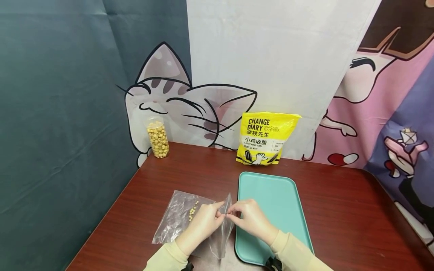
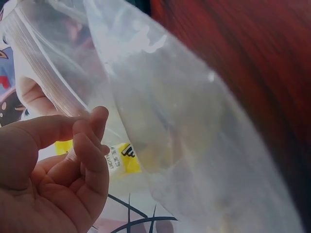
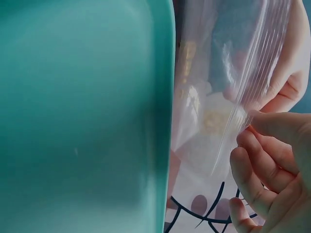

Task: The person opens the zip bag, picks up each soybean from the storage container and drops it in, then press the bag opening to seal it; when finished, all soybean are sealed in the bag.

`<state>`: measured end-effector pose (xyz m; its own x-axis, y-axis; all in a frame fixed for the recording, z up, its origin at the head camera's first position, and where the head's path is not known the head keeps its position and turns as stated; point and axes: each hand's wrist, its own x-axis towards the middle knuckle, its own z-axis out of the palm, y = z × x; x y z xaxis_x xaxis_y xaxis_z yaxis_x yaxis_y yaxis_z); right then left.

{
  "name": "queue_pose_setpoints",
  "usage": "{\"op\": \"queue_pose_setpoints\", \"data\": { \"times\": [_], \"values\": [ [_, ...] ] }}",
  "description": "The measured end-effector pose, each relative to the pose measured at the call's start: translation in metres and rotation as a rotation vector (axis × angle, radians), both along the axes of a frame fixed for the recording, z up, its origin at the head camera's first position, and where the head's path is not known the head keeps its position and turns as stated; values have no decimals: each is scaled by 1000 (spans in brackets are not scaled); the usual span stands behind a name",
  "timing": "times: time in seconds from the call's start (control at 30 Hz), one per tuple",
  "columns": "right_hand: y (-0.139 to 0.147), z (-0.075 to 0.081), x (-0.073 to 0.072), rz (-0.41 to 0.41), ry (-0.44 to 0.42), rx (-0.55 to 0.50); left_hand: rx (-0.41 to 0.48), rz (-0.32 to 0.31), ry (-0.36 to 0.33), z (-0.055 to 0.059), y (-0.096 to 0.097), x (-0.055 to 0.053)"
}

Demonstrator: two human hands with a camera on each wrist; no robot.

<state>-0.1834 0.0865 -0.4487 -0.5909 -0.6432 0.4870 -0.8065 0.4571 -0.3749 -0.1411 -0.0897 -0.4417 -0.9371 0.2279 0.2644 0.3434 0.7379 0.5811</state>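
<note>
A clear zip-lock bag [image 1: 171, 222] lies on the table, its mouth end raised toward the right. Several small yellow round pieces [image 1: 192, 211] show through the plastic. My left hand [image 1: 202, 222] pinches the bag's ridged zip edge between thumb and fingers. Right beside it, my right hand [image 1: 251, 220] pinches the same edge, over the tray's left side. In the right wrist view, the zip strip [image 3: 262, 53] runs up from the right fingertips, with the left hand [image 3: 290, 73] behind it. Close up in the left wrist view, the bag's film [image 2: 180, 111] looks cloudy and blurred.
A turquoise tray [image 1: 271, 188] lies to the right of the bag on the dark red table [image 1: 342, 218]. At the back stand a yellow snack pouch [image 1: 266, 138] and, further left, a clear jar [image 1: 158, 139] full of yellow pieces. Printed cloth [image 1: 271, 49] hangs behind.
</note>
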Motion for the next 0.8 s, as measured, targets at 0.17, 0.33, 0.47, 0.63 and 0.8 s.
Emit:
{"op": "queue_pose_setpoints", "data": {
  "times": [0.17, 0.33, 0.47, 0.63, 0.8],
  "values": [
    [-1, -1, 3, -43, 8, 38, -14, 5, 25, 0, 0, 0],
    [4, -2, 0, -21, 36, -49, -8, 2, 15, 1, 0, 1],
    [13, -1, -6, -27, 22, -171, 3, 1, -16, 4, -1, 2],
    [25, 6, -8, -121, -44, -170, 25, -16, -39, 10, -3, 7],
    [29, 12, -12, -95, -44, -105, 24, -39, 12, 14, -3, 10]
  ]
}}
